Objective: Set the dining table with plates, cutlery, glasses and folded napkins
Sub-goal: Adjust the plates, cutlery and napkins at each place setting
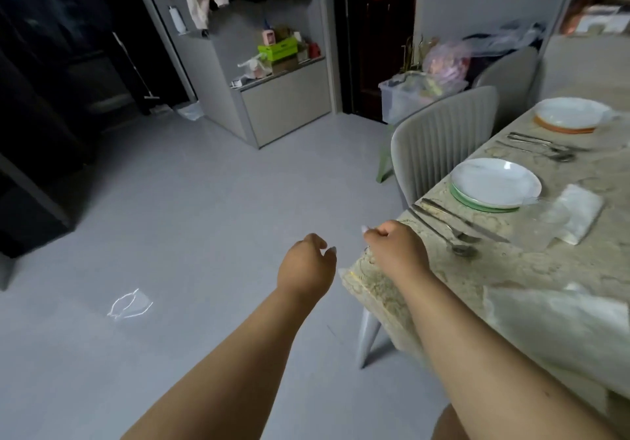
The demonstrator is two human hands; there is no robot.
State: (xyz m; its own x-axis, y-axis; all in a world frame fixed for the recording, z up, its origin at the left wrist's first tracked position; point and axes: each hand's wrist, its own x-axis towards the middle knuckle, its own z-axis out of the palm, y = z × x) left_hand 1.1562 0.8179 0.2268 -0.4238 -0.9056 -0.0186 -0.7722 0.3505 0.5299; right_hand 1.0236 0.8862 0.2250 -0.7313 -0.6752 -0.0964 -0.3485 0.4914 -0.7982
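On the table (511, 269), under its pale patterned cloth, we see two place settings. The near white plate (496, 182) sits on a green plate beneath it and holds nothing; the far white plate (571, 112) rests on an orange one, also empty. Thin metal cutlery (450, 226) lies just beside the near plate, with more cutlery (542, 148) between the two plates. A folded white napkin (579, 213) lies by the near plate, with what may be a clear glass against it, too blurred to confirm. Our left hand (306, 262) hangs loosely curled, holding nothing. Our right hand (395, 245) is curled at the table's corner; we cannot tell whether it pinches the cloth. A ribbed grey chair (439, 143) stands at the table.
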